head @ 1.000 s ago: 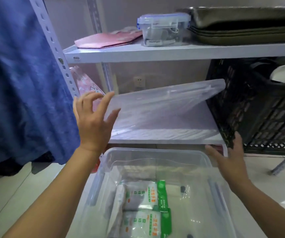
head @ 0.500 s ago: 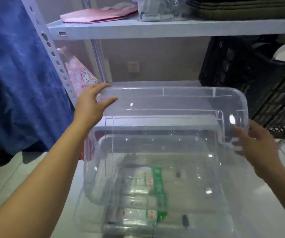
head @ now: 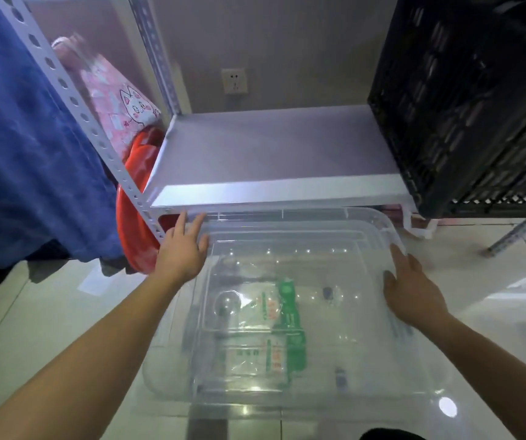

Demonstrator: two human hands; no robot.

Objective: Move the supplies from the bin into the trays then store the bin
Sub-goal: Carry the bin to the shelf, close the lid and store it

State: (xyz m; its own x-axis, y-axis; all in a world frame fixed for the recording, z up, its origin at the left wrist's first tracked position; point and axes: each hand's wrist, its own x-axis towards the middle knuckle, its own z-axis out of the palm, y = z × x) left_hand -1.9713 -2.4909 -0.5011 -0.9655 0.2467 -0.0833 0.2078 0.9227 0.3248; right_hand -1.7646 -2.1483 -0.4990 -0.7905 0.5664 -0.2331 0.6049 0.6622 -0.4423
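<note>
Head cam, looking down at floor in front of metal shelf unit (head: 274, 160).

Clear plastic bin (head: 287, 312) on tiled floor (head: 33, 328), directly below front edge of lowest visible shelf; far rim just under shelf lip. Clear lid (head: 293, 236) lies over the bin top. Long axis approx. left-right across the view, far long side toward the wall.

Contents seen through lid: two white/green packets (head: 268, 331), stacked near-far, green band on their right side. Printing on packets present but too blurred to read. A few small dark items near right of packets, not identifiable.

L hand (head: 182, 252): flat on lid's far-left corner, fingers extended and slightly spread, pointing toward shelf; not wrapped around anything. R hand (head: 410, 293): palm down on right side of lid, fingers extended, tips near far-right corner; no closed grip.

Surroundings: black lattice crate (head: 464, 106) on shelf at right; pink cat-print bag (head: 119, 100) and red item (head: 138, 192) left of shelf; blue cloth (head: 23, 138) far left; wall socket (head: 234, 81) behind.
</note>
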